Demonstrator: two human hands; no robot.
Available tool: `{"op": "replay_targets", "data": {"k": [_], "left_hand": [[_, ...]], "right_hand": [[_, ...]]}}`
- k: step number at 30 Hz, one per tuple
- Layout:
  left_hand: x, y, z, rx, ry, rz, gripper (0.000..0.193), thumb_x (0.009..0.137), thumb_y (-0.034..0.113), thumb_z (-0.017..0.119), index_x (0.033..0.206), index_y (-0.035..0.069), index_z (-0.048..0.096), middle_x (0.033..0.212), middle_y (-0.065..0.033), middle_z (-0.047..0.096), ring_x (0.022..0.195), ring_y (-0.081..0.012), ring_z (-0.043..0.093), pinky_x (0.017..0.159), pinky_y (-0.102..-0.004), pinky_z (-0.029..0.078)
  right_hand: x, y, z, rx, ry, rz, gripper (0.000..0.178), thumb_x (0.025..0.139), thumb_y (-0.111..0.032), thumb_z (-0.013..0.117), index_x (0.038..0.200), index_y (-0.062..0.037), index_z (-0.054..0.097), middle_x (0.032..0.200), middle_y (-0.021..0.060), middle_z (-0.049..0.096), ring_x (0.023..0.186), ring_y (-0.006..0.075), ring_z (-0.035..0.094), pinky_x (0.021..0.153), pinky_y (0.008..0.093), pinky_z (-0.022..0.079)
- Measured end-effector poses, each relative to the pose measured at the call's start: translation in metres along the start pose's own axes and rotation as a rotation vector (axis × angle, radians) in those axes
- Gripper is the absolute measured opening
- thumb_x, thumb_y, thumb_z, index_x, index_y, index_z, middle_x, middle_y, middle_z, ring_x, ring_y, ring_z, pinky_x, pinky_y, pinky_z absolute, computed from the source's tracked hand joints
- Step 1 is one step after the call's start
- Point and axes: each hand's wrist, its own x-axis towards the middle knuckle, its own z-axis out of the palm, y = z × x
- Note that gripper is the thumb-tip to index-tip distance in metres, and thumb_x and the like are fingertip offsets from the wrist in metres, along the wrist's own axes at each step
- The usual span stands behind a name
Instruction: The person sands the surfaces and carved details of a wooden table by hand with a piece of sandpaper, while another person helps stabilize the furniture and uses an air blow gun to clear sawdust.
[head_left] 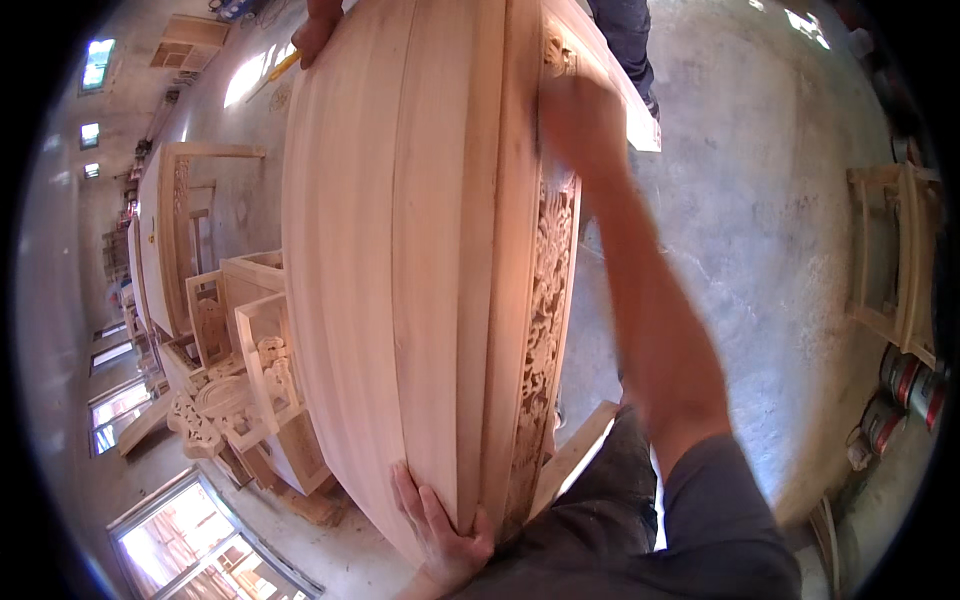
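Observation:
A large pale wooden panel with a long moulded edge lies before me, running away from my body. Along its right side goes a band of carved scrollwork. At the near end my left hand rests on the panel, its fingers stretched out over the wood. My right arm reaches far forward, and my right hand is closed in a fist against the moulded edge, beside the far carving. That hand is slightly smeared by motion, and whatever its fingers hold is hidden.
At the panel's far left, another person's hand grips a yellow tool; a dark trouser leg shows at far right. Unfinished carved furniture parts crowd the left floor. A wooden frame and several cans stand right.

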Motion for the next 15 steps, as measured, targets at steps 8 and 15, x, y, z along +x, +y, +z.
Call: {"op": "replay_targets", "data": {"k": [8, 15], "left_hand": [[-0.009, -0.001, -0.008, 0.021, 0.010, -0.018, 0.103, 0.077, 0.009, 0.071, 0.162, 0.001, 0.013, 0.161, -0.0402, 0.018, 0.148, -0.0591, 0.024, 0.118, -0.0670, 0.022], [-0.004, 0.001, 0.003, 0.001, 0.040, 0.041, 0.101, 0.075, 0.005, 0.071, 0.161, 0.001, 0.018, 0.162, -0.0366, 0.020, 0.149, -0.0555, 0.024, 0.120, -0.0641, 0.021]], "right_hand": [[-0.280, -0.144, -0.057, 0.706, -0.093, 0.546, 0.012, 0.092, -0.014, 0.062, 0.093, -0.0036, 0.067, 0.081, 0.0222, 0.069, 0.075, 0.0401, 0.071, 0.066, 0.0475, 0.054], [-0.145, -0.078, -0.048, 0.262, -0.160, 0.290, 0.026, 0.093, -0.021, 0.057, 0.097, 0.0034, 0.064, 0.082, 0.0276, 0.066, 0.078, 0.0462, 0.065, 0.069, 0.0527, 0.052]]}}
